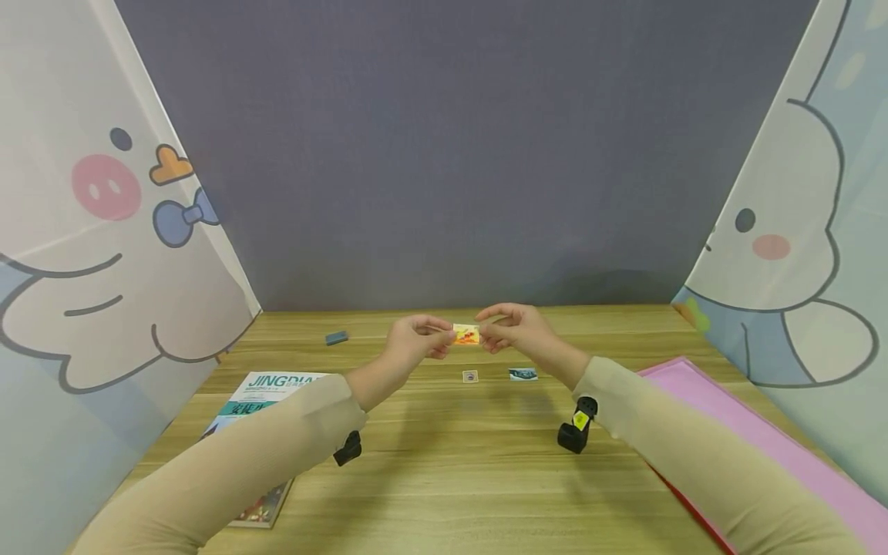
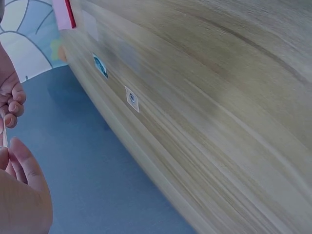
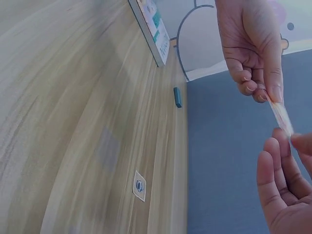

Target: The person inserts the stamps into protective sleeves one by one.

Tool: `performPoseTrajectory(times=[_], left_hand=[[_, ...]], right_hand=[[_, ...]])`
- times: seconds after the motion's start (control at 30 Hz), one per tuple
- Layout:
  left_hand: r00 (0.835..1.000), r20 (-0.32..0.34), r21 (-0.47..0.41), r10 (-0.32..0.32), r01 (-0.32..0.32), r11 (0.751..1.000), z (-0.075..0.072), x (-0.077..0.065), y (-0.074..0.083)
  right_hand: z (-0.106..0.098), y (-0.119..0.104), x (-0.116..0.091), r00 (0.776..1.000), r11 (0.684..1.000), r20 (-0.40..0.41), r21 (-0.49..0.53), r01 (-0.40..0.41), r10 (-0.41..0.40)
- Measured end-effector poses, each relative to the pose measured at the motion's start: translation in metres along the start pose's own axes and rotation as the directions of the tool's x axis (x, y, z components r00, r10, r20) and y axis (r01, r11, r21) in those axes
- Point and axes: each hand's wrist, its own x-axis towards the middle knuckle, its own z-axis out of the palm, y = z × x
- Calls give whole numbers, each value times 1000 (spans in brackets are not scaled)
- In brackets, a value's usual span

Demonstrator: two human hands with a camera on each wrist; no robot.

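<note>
A small yellow and orange picture stamp (image 1: 466, 334) is held up above the table, level and stretched between both hands. Its left edge is pinched between thumb and fingers of my left hand (image 1: 415, 339). At the right edge, my right hand (image 1: 516, 330) pinches it too, other fingers loosely spread. In the right wrist view the stamp (image 3: 282, 117) appears nearly edge-on, as a thin slip. Beneath the hands, a pale square stamp (image 1: 470, 376) with a dark round motif lies flat on the wooden table (image 1: 444, 462). Right of it lies a teal and white stamp (image 1: 523, 374).
A magazine (image 1: 239, 397) lies at the left, partly under the left forearm. Behind it sits a small blue-grey block (image 1: 336, 338). A pink tray-like board (image 1: 735, 424) with a red edge lies at the right. A dark panel (image 1: 472, 154) stands behind the table.
</note>
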Motion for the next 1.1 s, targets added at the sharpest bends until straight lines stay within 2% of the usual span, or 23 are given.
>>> performPoseTrajectory(times=[0.13, 0.37, 0.9, 1.1], left_hand=[[1000, 8, 17, 19, -19, 1000, -4, -1, -2], [999, -16, 48, 39, -38, 998, -12, -1, -7], [1000, -25, 114, 9, -6, 993, -33, -8, -23], [998, -58, 122, -15, 22, 992, -39, -10, -31]], right_hand=[[6, 2, 2, 1000, 1000, -27, 1, -9, 9], [17, 6, 9, 998, 999, -34, 22, -47, 47], [49, 17, 20, 992, 994, -61, 43, -104, 106], [62, 22, 25, 987, 988, -63, 49, -148, 151]])
